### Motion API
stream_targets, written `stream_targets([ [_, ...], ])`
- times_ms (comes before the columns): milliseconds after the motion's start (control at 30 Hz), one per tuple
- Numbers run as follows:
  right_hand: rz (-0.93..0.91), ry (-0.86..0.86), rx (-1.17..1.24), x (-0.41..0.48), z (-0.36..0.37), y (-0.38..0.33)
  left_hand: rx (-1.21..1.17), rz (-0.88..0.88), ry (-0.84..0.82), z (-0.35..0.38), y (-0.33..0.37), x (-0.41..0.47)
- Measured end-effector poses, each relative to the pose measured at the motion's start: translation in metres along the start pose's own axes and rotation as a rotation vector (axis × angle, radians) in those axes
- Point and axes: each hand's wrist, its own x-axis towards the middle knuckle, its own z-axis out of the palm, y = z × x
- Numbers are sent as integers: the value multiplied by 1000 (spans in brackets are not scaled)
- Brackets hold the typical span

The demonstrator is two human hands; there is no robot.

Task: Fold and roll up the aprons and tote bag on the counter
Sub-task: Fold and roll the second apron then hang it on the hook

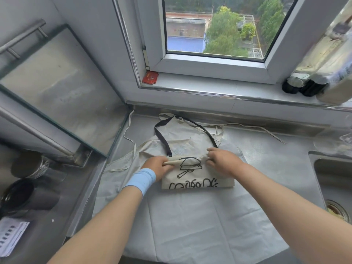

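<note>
Both hands, left (159, 165) and right (222, 159), pinch the far rolled edge of the tote (198, 176), lying on the aprons (182, 138) on the bench (276, 149). Uneven pulling would likely skew the roll. The dark strap (162, 139) trails loose and may get caught inside.

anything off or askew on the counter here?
Mildly: the pale apron ties and trail loose across the steel counter, one toward the window ledge. The cream printed tote bag, gripped by left hand and right hand, lies square. Nothing spilled or damaged.
</note>
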Motion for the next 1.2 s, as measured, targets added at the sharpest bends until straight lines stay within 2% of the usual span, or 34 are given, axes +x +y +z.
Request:
stream_targets([
  [100,50,44,-57,11,7,7,-2,-36,74,0,6,16],
  [167,57,109,-86,17,11,11,65,-19,185,7,11,24],
  [267,33,209,-100,22,18,15,292,194,429,34,31,24],
  [300,26,210,-86,24,19,16,296,300,429,46,40,23],
  [367,38,191,-60,25,19,14,410,415,274,70,55,20],
  [433,17,224,-145,25,19,10,494,364,117,89,58,21],
  [500,-60,362,-354,25,21,4,510,292,60,99,52,25],
  [567,-159,419,-416,24,30,-8,531,269,15,102,47,26],
  [600,-220,392,-407,21,38,-15,532,296,-3,102,45,28],
  [667,-250,274,-302,15,57,-20,544,375,10,101,39,32],
  [733,-135,193,-136,9,74,-13,573,430,65,97,31,38],
  [867,-15,138,-52,2,81,6,567,407,126,84,5,38],
  [1067,89,179,-121,-5,79,7,591,259,166,74,-9,25],
  [1133,75,258,-134,-8,74,1,520,328,206,73,2,19],
  [1200,-25,323,-96,-11,67,-8,500,476,210,76,17,9],
])
